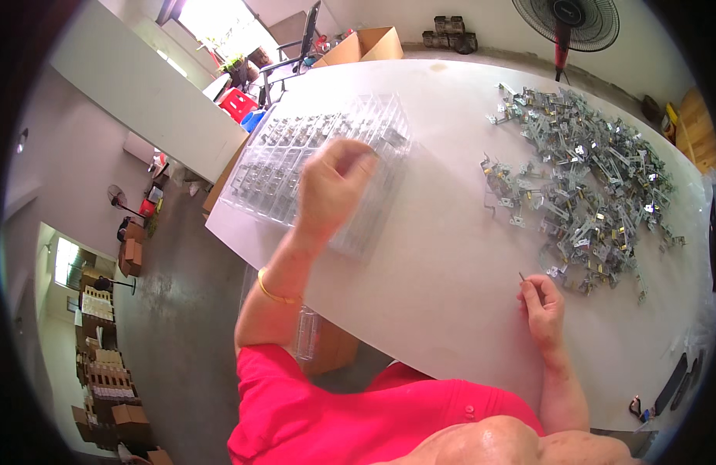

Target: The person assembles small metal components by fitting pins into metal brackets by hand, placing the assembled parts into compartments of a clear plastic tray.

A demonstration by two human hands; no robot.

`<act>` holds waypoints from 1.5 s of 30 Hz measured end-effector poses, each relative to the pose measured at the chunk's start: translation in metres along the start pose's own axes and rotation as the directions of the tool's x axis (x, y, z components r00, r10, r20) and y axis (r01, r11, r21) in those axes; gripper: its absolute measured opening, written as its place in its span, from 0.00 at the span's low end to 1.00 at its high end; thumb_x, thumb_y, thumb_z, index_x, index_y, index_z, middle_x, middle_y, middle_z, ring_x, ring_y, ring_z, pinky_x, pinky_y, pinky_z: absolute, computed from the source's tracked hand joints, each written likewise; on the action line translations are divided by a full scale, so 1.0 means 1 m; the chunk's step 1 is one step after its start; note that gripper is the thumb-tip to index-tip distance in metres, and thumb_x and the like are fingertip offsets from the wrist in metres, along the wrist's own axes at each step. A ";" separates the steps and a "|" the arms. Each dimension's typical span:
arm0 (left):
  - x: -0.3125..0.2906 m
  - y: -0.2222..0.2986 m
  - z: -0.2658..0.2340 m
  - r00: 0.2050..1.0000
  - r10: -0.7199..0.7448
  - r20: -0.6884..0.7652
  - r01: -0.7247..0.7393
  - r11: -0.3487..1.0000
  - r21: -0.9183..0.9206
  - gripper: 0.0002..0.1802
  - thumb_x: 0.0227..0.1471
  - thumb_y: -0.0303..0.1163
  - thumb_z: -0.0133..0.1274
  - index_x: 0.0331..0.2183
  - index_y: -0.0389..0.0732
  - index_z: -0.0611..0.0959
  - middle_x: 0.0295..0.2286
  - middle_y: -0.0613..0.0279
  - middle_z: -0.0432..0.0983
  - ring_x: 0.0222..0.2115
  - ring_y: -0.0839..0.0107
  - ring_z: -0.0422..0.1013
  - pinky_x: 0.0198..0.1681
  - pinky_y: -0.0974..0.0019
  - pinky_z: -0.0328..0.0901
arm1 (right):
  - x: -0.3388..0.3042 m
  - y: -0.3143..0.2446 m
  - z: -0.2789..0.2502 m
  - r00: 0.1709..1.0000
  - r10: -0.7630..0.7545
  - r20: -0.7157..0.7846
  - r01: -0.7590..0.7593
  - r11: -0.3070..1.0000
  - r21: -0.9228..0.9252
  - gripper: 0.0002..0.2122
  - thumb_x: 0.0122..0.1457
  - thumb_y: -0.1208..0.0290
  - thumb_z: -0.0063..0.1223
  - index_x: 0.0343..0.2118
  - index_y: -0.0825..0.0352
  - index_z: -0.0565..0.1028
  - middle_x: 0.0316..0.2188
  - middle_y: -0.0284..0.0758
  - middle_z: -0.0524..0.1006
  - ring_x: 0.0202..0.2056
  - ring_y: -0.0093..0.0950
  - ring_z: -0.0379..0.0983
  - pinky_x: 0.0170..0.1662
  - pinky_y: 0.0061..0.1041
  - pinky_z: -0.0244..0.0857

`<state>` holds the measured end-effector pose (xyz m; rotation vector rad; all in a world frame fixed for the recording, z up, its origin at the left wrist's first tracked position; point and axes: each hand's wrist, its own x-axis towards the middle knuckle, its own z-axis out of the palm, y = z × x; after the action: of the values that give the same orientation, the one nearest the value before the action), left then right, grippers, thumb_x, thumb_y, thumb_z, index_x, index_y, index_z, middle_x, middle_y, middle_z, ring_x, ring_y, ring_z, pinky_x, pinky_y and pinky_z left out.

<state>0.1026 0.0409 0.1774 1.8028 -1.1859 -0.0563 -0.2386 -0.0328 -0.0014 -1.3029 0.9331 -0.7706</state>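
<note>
My left hand [333, 190] is raised over the right part of a clear plastic tray [358, 226]. Its fingers are curled into a pinch, and what they hold, if anything, I cannot make out. Rows of small metal parts [266, 180] lie in the tray's compartments. By the near side of the table [443, 256], my right hand [542, 308] is closed, with a short thin metal piece [521, 276] sticking up from between thumb and fingers. Just beyond that hand spreads a large heap of small metal brackets [594, 178], silvery with some yellowish bits.
At the table's right corner lie a black-handled tool [671, 384] and a smaller tool [640, 409]. An open cardboard box [363, 46] and a chair [296, 54] stand beyond the far edge. A fan [567, 19] is at the back right. Another cardboard box [332, 349] sits under the table.
</note>
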 end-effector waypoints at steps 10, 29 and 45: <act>0.127 -0.084 -0.010 0.980 -0.186 -0.073 0.199 0.887 0.417 0.13 0.41 0.38 0.61 0.27 0.38 0.86 0.23 0.54 0.82 0.27 0.66 0.79 0.36 0.64 0.72 | -0.002 -0.001 0.003 0.999 -0.038 0.004 0.038 0.999 0.015 0.04 0.65 0.70 0.54 0.35 0.64 0.76 0.22 0.25 0.74 0.20 0.12 0.66 0.23 0.14 0.61; 0.150 -0.114 0.016 0.964 -0.263 0.038 0.177 0.742 0.646 0.14 0.37 0.41 0.61 0.25 0.41 0.87 0.26 0.50 0.83 0.32 0.58 0.80 0.43 0.60 0.71 | -0.010 -0.006 0.002 1.000 -0.005 -0.003 0.005 0.999 -0.035 0.05 0.65 0.69 0.55 0.35 0.65 0.76 0.22 0.24 0.75 0.21 0.12 0.67 0.24 0.15 0.61; 0.033 0.013 0.146 0.827 0.197 0.526 -0.429 0.826 0.365 0.18 0.49 0.40 0.58 0.33 0.32 0.82 0.35 0.42 0.77 0.38 0.49 0.75 0.45 0.54 0.68 | -0.006 -0.008 0.005 0.998 -0.059 0.014 0.060 0.997 -0.054 0.05 0.65 0.69 0.54 0.36 0.65 0.76 0.23 0.24 0.74 0.24 0.13 0.67 0.28 0.16 0.61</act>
<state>0.0396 -0.0833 0.1196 2.0365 -1.9910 -0.0037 -0.2370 -0.0261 0.0071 -1.3862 0.9145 -0.7872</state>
